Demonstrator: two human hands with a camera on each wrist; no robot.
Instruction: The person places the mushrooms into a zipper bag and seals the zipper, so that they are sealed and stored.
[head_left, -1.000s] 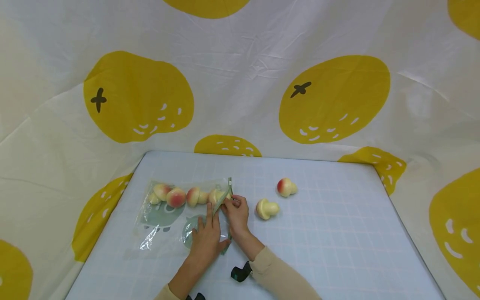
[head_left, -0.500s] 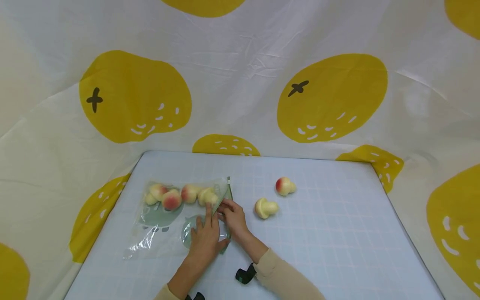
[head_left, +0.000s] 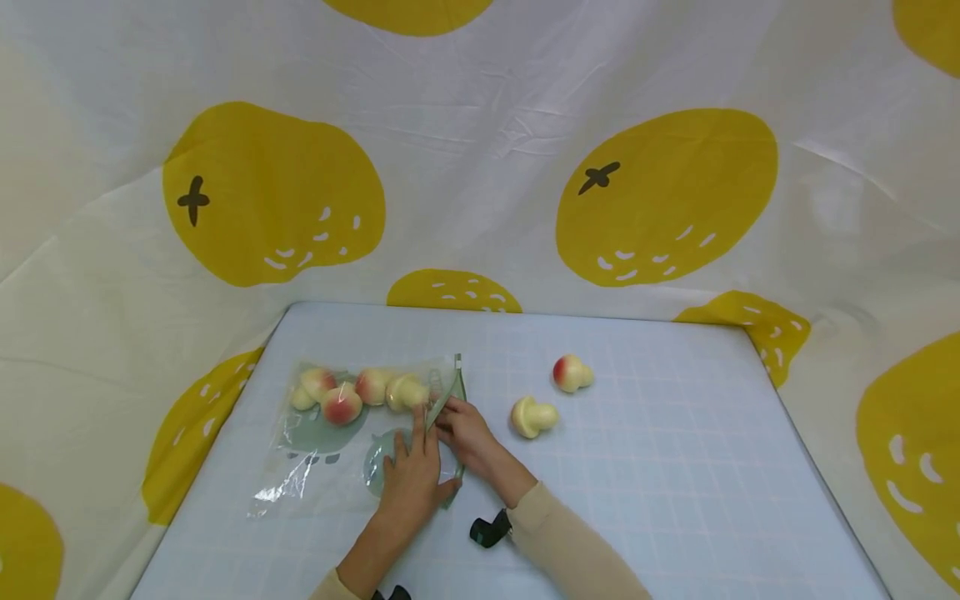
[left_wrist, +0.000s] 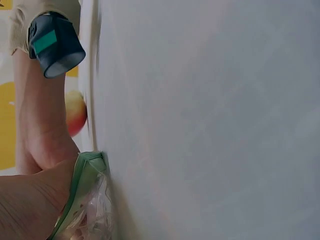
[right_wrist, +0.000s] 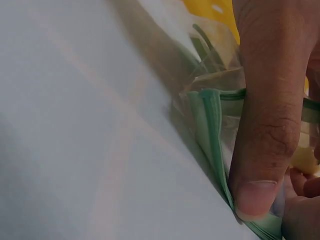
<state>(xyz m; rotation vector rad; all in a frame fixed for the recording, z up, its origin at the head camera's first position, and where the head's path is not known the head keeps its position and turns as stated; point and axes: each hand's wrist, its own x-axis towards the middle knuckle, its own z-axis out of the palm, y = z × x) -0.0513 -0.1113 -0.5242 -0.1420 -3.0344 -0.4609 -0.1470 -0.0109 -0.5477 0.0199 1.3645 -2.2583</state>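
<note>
A clear zip bag (head_left: 337,479) with a green edge lies on the table, holding several red-and-cream toy mushrooms (head_left: 342,404). My left hand (head_left: 411,479) presses on the bag near its mouth, fingers straight and spread. Its thumb (right_wrist: 262,165) lies over the green zip edge (right_wrist: 212,115) in the right wrist view. My right hand (head_left: 467,433) reaches into the mouth, fingertips partly hidden behind the raised lip. Just left of them sits a cream toy mushroom (head_left: 406,392) inside the bag.
Two more toy mushrooms lie outside, right of the bag: a cream one (head_left: 534,417) and a red-capped one (head_left: 572,373). A black wrist camera (head_left: 490,529) is by the right sleeve. Behind the table (head_left: 637,467) hangs a fruit-print cloth (head_left: 472,167).
The cream toy mushroom at the bag's mouth has slid left, deeper inside, pushing its neighbour along. My right fingers have gone from holding it to lying behind it. The left hand stays put.
</note>
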